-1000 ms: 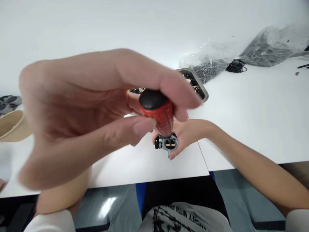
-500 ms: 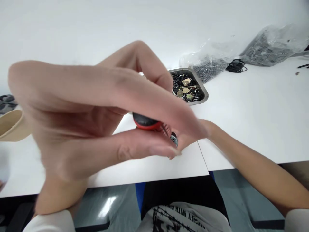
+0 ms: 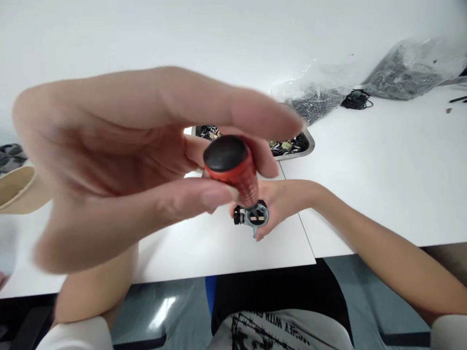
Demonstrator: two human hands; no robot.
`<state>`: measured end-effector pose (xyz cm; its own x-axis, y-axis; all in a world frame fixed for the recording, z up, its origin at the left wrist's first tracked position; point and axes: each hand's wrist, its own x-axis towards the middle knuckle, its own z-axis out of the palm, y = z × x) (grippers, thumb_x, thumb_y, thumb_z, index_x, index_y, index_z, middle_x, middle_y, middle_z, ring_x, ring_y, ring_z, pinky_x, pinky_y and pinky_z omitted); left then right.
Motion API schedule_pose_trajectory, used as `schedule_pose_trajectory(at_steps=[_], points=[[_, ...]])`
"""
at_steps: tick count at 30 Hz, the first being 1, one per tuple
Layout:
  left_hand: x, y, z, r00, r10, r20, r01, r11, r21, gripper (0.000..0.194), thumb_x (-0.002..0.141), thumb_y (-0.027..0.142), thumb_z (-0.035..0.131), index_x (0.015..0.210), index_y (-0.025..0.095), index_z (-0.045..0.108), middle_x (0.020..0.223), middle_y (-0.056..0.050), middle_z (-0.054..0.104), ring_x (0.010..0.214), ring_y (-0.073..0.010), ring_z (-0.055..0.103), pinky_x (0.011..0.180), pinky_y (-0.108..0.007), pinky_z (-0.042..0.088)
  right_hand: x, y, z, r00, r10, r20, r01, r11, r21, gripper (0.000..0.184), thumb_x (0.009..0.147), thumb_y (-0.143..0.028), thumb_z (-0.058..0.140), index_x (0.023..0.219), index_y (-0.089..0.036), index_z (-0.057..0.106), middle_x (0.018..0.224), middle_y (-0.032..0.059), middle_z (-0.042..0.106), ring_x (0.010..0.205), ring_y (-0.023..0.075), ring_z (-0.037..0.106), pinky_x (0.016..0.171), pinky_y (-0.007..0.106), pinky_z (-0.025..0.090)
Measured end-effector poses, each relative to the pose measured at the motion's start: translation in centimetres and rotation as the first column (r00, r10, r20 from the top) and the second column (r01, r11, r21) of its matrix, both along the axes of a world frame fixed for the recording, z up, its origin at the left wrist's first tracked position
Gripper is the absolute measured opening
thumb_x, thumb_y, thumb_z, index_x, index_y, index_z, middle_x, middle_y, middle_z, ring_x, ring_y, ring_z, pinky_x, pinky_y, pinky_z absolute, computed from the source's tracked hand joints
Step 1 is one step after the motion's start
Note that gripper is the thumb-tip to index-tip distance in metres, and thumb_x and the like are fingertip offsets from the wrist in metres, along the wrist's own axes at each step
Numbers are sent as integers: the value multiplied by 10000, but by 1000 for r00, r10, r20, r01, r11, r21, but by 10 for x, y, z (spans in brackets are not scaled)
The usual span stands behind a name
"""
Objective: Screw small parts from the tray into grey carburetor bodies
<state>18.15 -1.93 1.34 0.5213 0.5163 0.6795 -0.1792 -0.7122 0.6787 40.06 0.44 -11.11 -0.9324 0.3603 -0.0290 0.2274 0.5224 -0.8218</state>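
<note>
My left hand [image 3: 120, 160] is raised close to the camera and pinches the red handle of a screwdriver with a black cap [image 3: 231, 167] between thumb and fingers. The screwdriver points down into a small grey and black metal part [image 3: 251, 216]. My right hand [image 3: 282, 204] grips that part just above the white table [image 3: 383, 160], near its front edge.
A metal tray [image 3: 308, 143] of small mixed parts lies behind my hands. Two clear plastic bags of dark small pieces [image 3: 401, 73] and a black cable [image 3: 355, 99] lie at the back right. A beige cup-like object [image 3: 18, 189] is at the left edge.
My left hand's fingers have turned round the screwdriver handle, closing over it half a second ago and opening back so the black cap shows again. The right hand has stayed put.
</note>
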Motion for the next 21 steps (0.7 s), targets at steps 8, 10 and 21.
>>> schedule_pose_trajectory(at_steps=[8,10,21], points=[[12,0,17,967,-215,-140,192,968,-160,779,876,684,563,1553,363,351,1110,-83,702,895,-318,755,499,-383,647,0,0,-1,1000,2,-20,-2,999,-34,570,720,-370,862,1230,-246,638,1420,71,489,1135,224,596,991,333,496],[14,-7,16,963,-227,-146,202,964,-171,755,869,653,597,1539,367,397,1126,-94,712,777,-305,739,447,-384,593,0,1,-2,999,22,-29,-23,999,-35,553,728,-361,857,1225,-249,642,1410,69,496,1137,224,594,993,334,499],[9,-11,6,988,-150,-30,145,981,-126,849,767,717,688,1492,328,477,1315,-113,646,1292,-431,525,823,-548,621,0,0,-3,1000,-1,-2,1,999,-38,578,714,-375,865,1236,-261,644,1413,61,496,1114,221,603,970,326,508]])
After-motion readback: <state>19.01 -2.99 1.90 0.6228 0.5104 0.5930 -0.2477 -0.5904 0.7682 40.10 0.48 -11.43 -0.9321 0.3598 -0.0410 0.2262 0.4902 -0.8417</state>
